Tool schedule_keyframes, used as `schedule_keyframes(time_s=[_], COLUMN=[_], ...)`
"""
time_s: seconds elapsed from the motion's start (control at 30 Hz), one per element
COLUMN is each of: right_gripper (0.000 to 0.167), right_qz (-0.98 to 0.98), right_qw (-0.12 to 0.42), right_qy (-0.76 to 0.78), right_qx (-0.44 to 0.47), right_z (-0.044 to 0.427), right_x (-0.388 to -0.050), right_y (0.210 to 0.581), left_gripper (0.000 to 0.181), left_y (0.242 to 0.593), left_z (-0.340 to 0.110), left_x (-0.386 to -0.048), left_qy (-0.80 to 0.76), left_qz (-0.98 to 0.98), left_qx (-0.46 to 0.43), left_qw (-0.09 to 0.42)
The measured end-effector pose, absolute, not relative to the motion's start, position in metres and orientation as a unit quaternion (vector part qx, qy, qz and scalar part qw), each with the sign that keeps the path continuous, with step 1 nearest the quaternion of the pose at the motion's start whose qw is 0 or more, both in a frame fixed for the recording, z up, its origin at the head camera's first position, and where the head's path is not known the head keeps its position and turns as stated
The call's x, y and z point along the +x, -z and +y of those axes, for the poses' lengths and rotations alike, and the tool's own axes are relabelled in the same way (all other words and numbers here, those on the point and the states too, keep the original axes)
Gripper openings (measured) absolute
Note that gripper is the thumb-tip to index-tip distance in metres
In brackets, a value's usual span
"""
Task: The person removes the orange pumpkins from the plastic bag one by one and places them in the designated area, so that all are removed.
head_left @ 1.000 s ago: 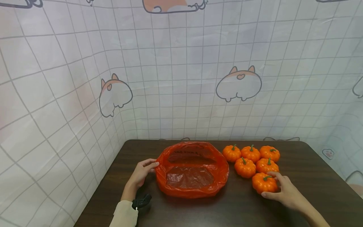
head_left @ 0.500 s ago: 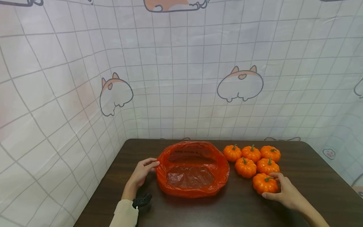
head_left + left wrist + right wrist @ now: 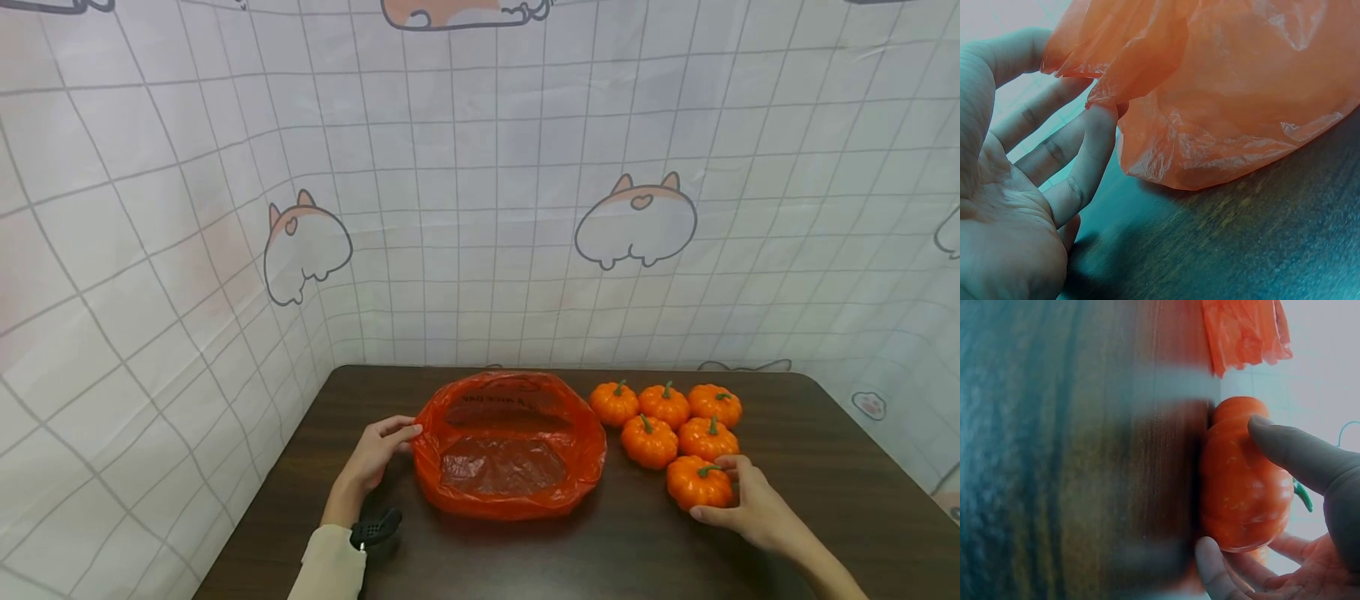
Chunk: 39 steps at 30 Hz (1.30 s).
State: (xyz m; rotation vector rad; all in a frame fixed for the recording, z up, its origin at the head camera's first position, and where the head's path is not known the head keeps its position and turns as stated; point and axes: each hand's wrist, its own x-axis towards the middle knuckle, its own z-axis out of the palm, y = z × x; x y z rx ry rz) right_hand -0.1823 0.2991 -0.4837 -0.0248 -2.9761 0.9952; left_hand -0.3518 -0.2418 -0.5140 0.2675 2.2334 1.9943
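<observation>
An orange-red plastic bag [image 3: 510, 506] stands on the table with its mouth spread wide and its rim folded outward. My left hand [image 3: 371, 457] pinches its left rim between thumb and fingers; the left wrist view shows the thin film [image 3: 1222, 119] gathered at the fingertips. To the right, my right hand [image 3: 756, 507] grips the nearest small orange pumpkin [image 3: 697, 483], thumb on the near side and fingers around the far right. In the right wrist view this pumpkin [image 3: 1246, 487] sits on the tabletop, its green stem partly behind the thumb.
Several more small pumpkins [image 3: 649, 442] stand grouped behind the held one, close to the bag's right side. The dark wooden table [image 3: 570, 567] meets a white grid-patterned cloth [image 3: 487, 308] at its back edge. A black device [image 3: 377, 528] is on the left wrist.
The view has shifted very slightly. Both hands, the bag and the pumpkins otherwise stay in the same places.
</observation>
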Motion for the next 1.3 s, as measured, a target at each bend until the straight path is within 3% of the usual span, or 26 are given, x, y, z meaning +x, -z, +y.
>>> schedule_keyframes(time_s=[0.9,1.3], right_gripper=[0.088,0.064], right_qz=[-0.955,-0.952], right_qw=[0.014,0.085], right_qy=[-0.296,-0.293], right_qx=[-0.023,-0.014], right_z=[0.298,0.291], right_x=[-0.177,-0.182], right_y=[0.478,0.454], left_gripper=[0.035,0.044], left_y=[0.517,0.497], left_z=[-0.241,-0.249], left_x=[-0.353,-0.349], left_qy=[-0.664,-0.628], left_qz=[0.739,0.762], left_qx=[0.089,0.110], left_qw=[0.070,0.114])
